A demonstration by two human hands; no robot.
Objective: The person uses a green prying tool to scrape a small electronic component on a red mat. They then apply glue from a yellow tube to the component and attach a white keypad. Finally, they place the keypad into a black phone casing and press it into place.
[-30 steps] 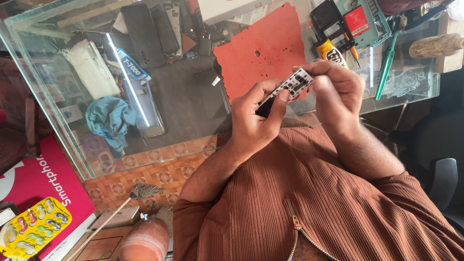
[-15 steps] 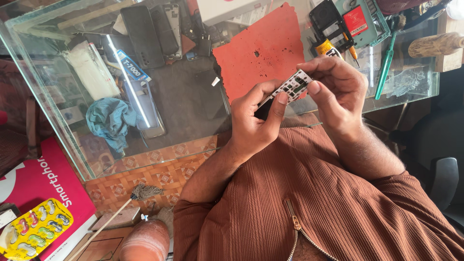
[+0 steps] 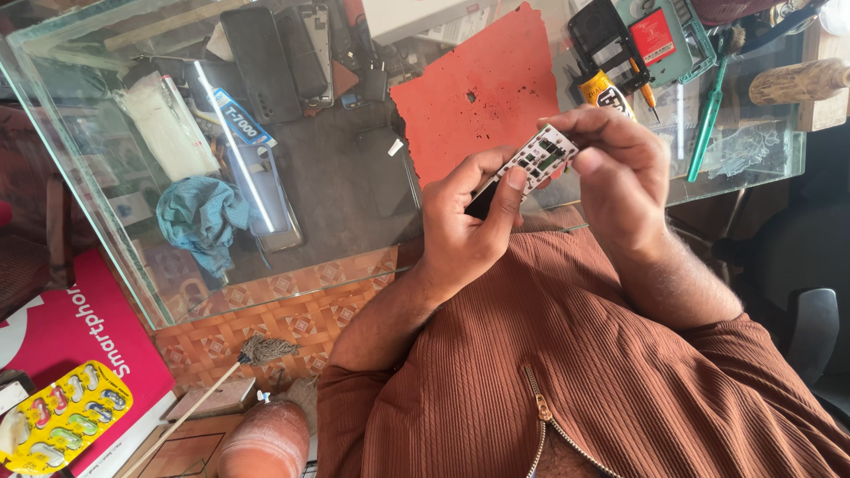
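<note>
Both my hands hold one small keypad phone (image 3: pixel 529 162), its white inner keypad layer facing up and its black body below. My left hand (image 3: pixel 465 221) grips the lower end, thumb pressed along the side. My right hand (image 3: pixel 615 173) pinches the upper end with fingertips curled over the top edge. The phone hovers just above the near edge of the glass table (image 3: pixel 354 257), in front of a red mat (image 3: pixel 482 88).
On the glass lie dark phones (image 3: pixel 266 62), a blue cloth (image 3: pixel 199 217), a yellow glue tube (image 3: pixel 606 93), a green tool (image 3: pixel 706 124) and a tray of parts (image 3: pixel 664 35). A red box (image 3: pixel 80 336), a yellow blister pack (image 3: pixel 57 420) and a small broom (image 3: pixel 239 358) lie on the floor.
The phone and both hands have stayed nearly in place; my right fingers shifted slightly over the phone's upper end.
</note>
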